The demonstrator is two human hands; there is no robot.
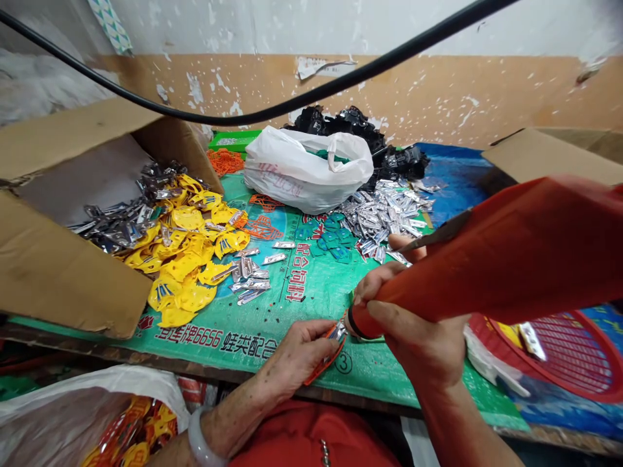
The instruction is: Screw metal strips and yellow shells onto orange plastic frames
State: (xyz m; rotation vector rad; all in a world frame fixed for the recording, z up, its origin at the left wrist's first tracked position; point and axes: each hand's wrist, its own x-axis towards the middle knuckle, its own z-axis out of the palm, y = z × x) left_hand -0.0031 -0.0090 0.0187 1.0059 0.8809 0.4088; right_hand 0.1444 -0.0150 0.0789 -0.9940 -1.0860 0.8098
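My left hand (306, 353) pinches an orange plastic piece (324, 366) with a small silver metal plate (337, 332) on it, just above the table's front edge. My right hand (413, 331) is wrapped around a thick red electric screwdriver (448, 279) with a metal lever on its side. Its dark-ringed nose points down and left at the silver plate, close to my left fingertips. The tip itself is hidden. Behind my right hand spreads a pile of silver metal plates (387, 214), with green plastic pieces (333, 237) beside it.
A cardboard box (73, 266) lies at left, spilling dark metal parts and yellow plastic pieces (189, 259). A white plastic bag (292, 168) stands before black parts (350, 126). At right is a red basket (579, 350). A black cable (272, 117) hangs across the view.
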